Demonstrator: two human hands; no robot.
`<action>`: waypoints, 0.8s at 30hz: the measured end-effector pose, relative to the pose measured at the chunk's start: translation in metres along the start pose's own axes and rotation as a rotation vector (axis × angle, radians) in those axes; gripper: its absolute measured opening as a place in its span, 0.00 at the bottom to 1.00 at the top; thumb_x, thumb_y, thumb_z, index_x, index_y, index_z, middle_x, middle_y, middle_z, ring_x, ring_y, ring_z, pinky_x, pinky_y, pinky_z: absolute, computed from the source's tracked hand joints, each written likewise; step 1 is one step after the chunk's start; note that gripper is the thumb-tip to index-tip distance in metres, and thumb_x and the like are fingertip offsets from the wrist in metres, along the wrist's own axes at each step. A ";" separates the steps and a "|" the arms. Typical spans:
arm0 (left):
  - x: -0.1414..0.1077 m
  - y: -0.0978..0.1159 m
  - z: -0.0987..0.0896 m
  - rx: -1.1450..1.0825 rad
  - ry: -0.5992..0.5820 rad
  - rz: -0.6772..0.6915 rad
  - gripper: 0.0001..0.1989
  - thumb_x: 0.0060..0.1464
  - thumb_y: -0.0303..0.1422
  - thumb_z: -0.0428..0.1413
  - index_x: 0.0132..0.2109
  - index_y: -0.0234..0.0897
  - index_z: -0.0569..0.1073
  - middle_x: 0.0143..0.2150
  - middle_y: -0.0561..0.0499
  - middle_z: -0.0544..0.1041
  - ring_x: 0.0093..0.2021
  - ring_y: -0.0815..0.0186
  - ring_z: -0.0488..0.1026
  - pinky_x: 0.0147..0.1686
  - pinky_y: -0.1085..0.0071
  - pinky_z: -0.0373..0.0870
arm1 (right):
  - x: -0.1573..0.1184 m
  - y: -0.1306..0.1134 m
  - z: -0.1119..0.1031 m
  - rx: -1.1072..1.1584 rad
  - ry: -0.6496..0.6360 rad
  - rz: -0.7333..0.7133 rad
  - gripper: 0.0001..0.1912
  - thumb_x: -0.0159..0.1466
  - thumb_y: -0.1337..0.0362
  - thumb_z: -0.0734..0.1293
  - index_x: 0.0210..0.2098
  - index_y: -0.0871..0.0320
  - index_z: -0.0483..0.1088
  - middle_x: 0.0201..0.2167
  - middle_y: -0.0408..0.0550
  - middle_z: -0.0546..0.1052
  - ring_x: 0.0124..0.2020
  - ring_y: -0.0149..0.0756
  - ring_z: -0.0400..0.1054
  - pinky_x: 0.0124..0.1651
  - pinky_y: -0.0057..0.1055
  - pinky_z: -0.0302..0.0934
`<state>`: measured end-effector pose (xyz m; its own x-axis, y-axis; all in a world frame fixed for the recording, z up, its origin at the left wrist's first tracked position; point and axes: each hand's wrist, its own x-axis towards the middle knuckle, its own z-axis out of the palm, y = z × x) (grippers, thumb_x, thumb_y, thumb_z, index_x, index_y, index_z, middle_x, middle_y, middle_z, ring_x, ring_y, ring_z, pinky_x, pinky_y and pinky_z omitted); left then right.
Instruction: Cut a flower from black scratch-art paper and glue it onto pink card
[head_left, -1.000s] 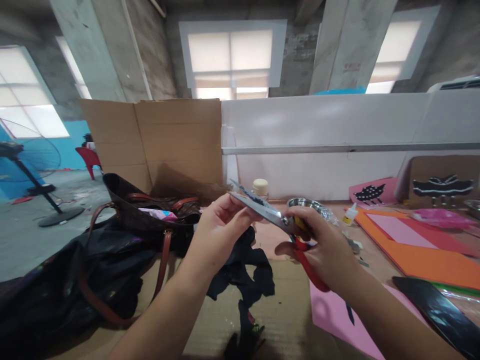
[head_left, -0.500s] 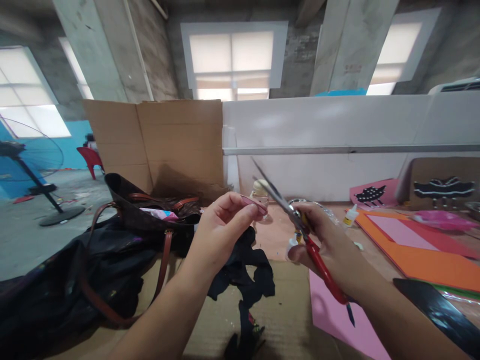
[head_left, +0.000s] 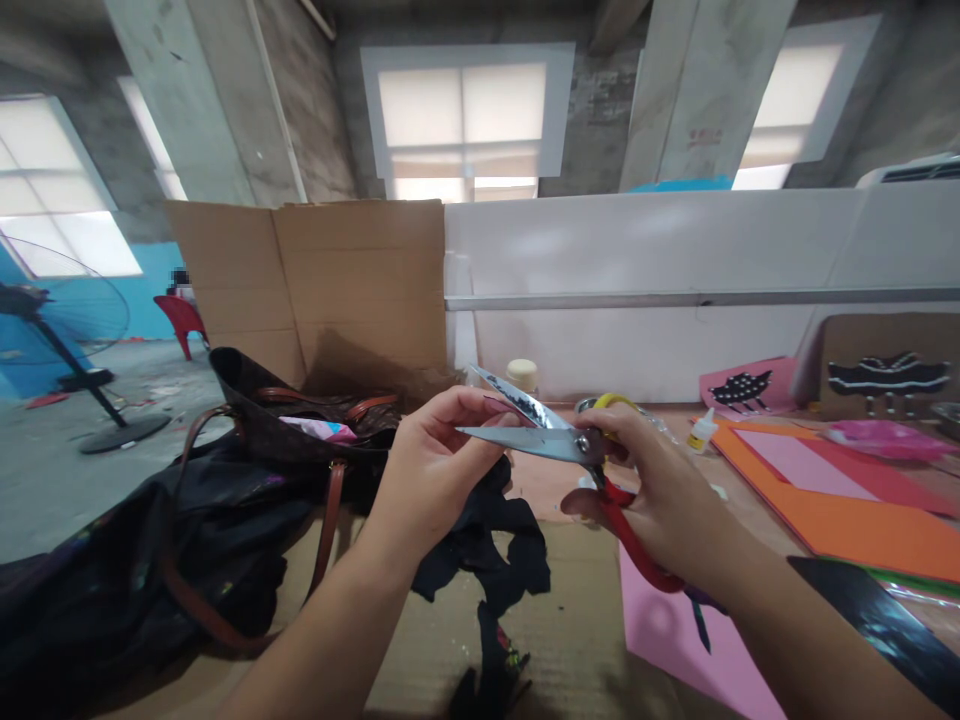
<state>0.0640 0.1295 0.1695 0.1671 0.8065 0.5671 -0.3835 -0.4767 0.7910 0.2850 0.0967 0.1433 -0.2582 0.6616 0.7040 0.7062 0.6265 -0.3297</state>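
My left hand [head_left: 442, 455] pinches a small pinkish piece [head_left: 495, 404] between thumb and forefinger; most of it is hidden by the fingers. My right hand [head_left: 652, 470] is wrapped round scissors [head_left: 574, 443] with one red and one yellow handle. Their blades are parted and point left, reaching the fingertips of my left hand with the small piece between them. Below the hands, cut black material [head_left: 521, 560] lies on brown cardboard [head_left: 585, 620]. Under my right forearm is a pink sheet [head_left: 675, 650].
A brown handbag [head_left: 300, 400] and black shiny material [head_left: 187, 530] lie left. Behind stands a pale-capped bottle [head_left: 523, 375]. Right are a glue bottle [head_left: 702, 432], orange sheets [head_left: 847, 510], black material [head_left: 885, 620] and black beaded pieces [head_left: 889, 378]. A cardboard screen [head_left: 360, 290] rises behind.
The scissors have swung from pointing up and left to nearly level, their blades wider apart and now at my left fingertips. My left hand has shifted slightly left.
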 end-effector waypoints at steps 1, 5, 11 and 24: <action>0.000 0.000 0.000 0.004 0.005 0.003 0.05 0.54 0.27 0.68 0.33 0.40 0.81 0.31 0.57 0.83 0.32 0.72 0.80 0.33 0.81 0.75 | 0.000 0.000 0.000 -0.004 0.005 -0.007 0.26 0.63 0.55 0.77 0.56 0.49 0.66 0.45 0.47 0.74 0.42 0.43 0.71 0.45 0.40 0.66; 0.000 0.005 0.001 0.036 -0.004 0.035 0.06 0.52 0.24 0.66 0.32 0.41 0.81 0.30 0.59 0.83 0.31 0.73 0.80 0.33 0.84 0.75 | 0.001 -0.002 0.000 -0.019 0.014 -0.016 0.26 0.63 0.53 0.76 0.55 0.49 0.65 0.44 0.46 0.74 0.41 0.42 0.72 0.44 0.39 0.66; -0.001 0.010 -0.001 0.182 0.011 0.110 0.08 0.52 0.22 0.64 0.33 0.41 0.81 0.34 0.59 0.84 0.36 0.73 0.81 0.37 0.84 0.75 | 0.001 -0.004 -0.001 -0.043 0.015 0.011 0.24 0.63 0.56 0.77 0.54 0.50 0.66 0.44 0.46 0.74 0.40 0.42 0.71 0.43 0.38 0.66; 0.000 0.010 0.001 0.193 -0.014 0.109 0.08 0.51 0.22 0.63 0.33 0.40 0.80 0.30 0.59 0.82 0.31 0.74 0.77 0.33 0.83 0.74 | 0.000 -0.002 0.001 0.001 0.015 0.023 0.23 0.63 0.57 0.76 0.54 0.50 0.68 0.45 0.47 0.75 0.41 0.42 0.72 0.45 0.39 0.68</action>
<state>0.0611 0.1242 0.1774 0.1469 0.7422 0.6539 -0.2189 -0.6203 0.7532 0.2828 0.0957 0.1436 -0.2320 0.6692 0.7059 0.7111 0.6118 -0.3463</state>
